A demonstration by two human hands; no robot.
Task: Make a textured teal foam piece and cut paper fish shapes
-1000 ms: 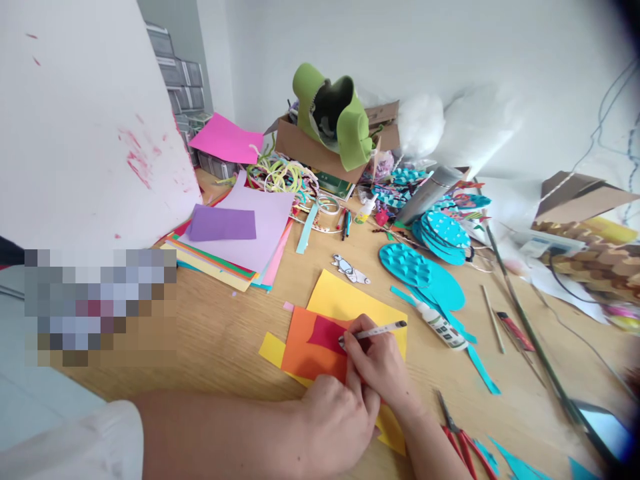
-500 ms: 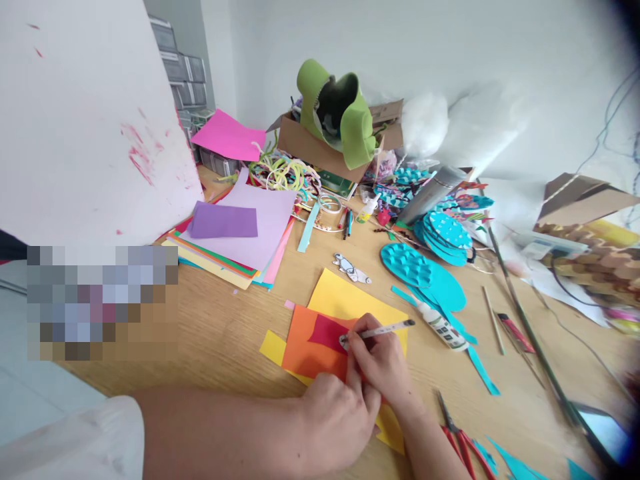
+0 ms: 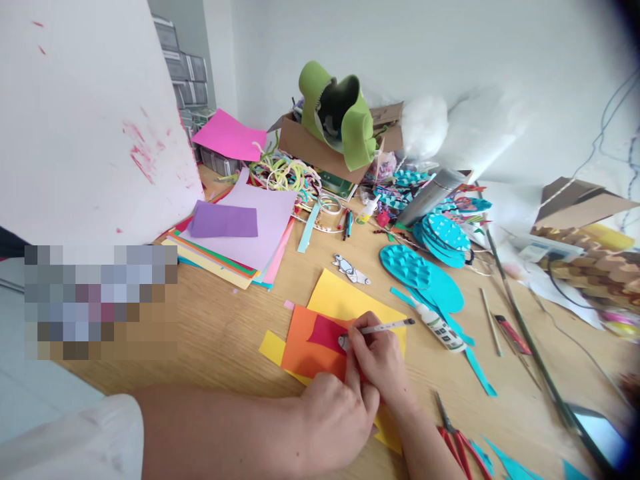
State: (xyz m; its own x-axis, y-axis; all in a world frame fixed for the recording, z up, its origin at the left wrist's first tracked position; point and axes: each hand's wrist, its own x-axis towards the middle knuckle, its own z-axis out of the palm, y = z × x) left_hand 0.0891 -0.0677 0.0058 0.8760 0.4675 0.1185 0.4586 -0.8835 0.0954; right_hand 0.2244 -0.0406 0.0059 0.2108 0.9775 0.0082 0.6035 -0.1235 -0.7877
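Note:
A white pencil (image 3: 387, 327) is pinched in my right hand (image 3: 375, 353), over a small grey-and-white paper cutout (image 3: 343, 342) on a dark red paper piece (image 3: 326, 332). That piece lies on an orange sheet (image 3: 305, 347), which rests on a yellow sheet (image 3: 363, 293). My left hand (image 3: 337, 413) presses on the papers just below my right hand, its fingers mostly curled and its fingertips partly hidden under the right hand. Beyond the sheets lies another fish-like cutout (image 3: 351, 269).
Red-handled scissors (image 3: 455, 433) lie at the lower right, a glue bottle (image 3: 440, 327) beside blue paper ovals (image 3: 425, 273). A paper stack (image 3: 240, 233) is at left; a box with a green felt item (image 3: 345, 120) stands behind. A red cutter (image 3: 513, 333) lies right.
The view has shifted very slightly. Both hands stay in nearly the same place, with the pencil still held over the cutout.

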